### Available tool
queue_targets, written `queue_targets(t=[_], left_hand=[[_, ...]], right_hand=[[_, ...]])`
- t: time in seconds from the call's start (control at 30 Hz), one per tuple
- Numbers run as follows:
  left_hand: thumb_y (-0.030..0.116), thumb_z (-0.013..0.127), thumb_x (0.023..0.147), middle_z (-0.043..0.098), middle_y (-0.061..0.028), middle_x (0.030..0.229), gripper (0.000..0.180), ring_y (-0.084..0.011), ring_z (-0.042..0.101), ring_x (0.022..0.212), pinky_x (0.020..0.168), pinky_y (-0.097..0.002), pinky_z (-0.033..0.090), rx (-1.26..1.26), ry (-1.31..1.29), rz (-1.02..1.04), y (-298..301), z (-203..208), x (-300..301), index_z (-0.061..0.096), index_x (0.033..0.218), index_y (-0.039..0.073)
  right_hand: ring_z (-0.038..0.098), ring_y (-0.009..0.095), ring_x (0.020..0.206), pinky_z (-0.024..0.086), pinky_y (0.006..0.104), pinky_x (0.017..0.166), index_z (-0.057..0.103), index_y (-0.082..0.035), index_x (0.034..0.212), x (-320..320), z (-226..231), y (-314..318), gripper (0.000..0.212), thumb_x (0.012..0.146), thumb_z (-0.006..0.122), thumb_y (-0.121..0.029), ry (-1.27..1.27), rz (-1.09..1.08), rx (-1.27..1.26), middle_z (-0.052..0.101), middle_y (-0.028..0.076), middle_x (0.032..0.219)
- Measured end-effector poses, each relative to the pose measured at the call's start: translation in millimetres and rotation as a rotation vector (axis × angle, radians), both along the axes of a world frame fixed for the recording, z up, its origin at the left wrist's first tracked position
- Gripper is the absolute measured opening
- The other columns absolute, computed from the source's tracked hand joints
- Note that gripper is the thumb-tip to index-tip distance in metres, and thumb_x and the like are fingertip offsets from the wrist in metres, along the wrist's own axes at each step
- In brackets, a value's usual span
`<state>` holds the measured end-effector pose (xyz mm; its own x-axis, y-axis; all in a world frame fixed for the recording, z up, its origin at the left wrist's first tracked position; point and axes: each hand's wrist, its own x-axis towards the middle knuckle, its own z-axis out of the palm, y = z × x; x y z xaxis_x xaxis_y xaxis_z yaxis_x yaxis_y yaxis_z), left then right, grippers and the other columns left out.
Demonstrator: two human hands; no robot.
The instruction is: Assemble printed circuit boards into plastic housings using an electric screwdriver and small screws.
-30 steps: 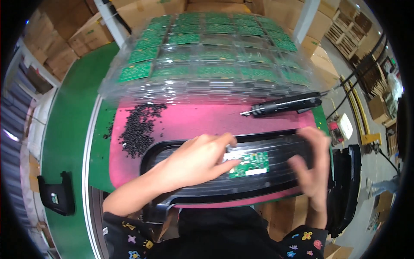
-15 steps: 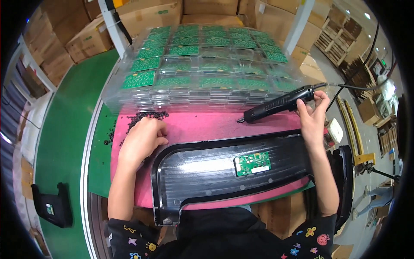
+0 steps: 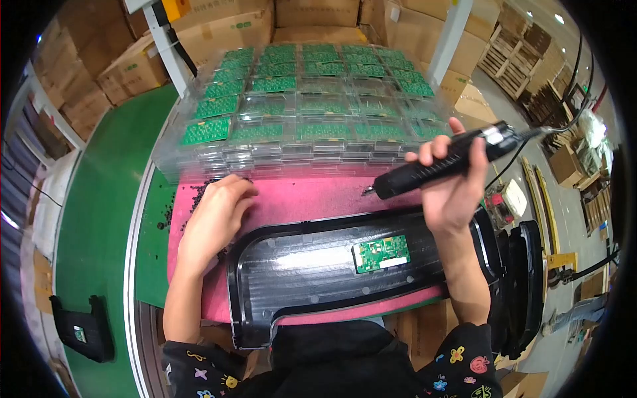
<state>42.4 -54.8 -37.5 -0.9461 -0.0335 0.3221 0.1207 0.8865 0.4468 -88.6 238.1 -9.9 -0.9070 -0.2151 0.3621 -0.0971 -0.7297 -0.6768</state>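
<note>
My right hand (image 3: 452, 199) grips a black electric screwdriver (image 3: 406, 178), thumb on one side and fingers on the other. The bit of this tool points left, above the pink mat (image 3: 298, 196). At the mat's left side my left hand (image 3: 217, 211) rests beside a pile of small black screws (image 3: 198, 194). Its fingers are curled and drawn together, and whatever may be between them is hidden. In front of me lies a curved black plastic housing (image 3: 305, 255), open side up. A green circuit board (image 3: 383, 253) sits inside it, right of the middle.
Behind the mat stand stacked clear plastic trays (image 3: 265, 156) holding green circuit boards. Further black housings (image 3: 527, 278) stand at the right. Another housing (image 3: 83, 330) lies at the lower left. A cable (image 3: 564, 127) runs from the screwdriver. Cardboard boxes (image 3: 318, 16) line the back.
My right hand has turned over and wrapped round the screwdriver's body, having held its rear end by the fingertips. My left hand stays by the screws, its fingers slightly shifted.
</note>
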Motion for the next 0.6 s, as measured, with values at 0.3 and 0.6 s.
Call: queue_targets(t=[0.3,0.6], left_hand=[[0.023,0.076,0.08,0.059,-0.0105,0.083,0.027,-0.0309,0.062,0.077,0.063,-0.0387,0.049,0.154,-0.003,-0.606,99.0,39.5,-20.2,0.061,0.086,0.001],[0.018,0.082,0.073,0.061,-0.0095,0.079,0.03,-0.0267,0.061,0.073,0.061,-0.0363,0.048,0.28,0.064,-0.659,108.6,16.5,-35.9,0.059,0.081,-0.001]], right_hand=[[0.039,0.007,0.04,0.041,0.0272,0.051,0.044,-0.013,0.097,50.6,33.3,25.3,0.043,0.093,0.054,-0.055,0.31,0.149,-0.181,0.042,-0.004,0.056],[0.049,0.014,0.047,0.043,0.0327,0.055,0.046,-0.013,0.108,50.0,16.6,39.0,0.06,0.087,0.055,-0.068,0.329,0.171,-0.15,0.05,0.0,0.062]])
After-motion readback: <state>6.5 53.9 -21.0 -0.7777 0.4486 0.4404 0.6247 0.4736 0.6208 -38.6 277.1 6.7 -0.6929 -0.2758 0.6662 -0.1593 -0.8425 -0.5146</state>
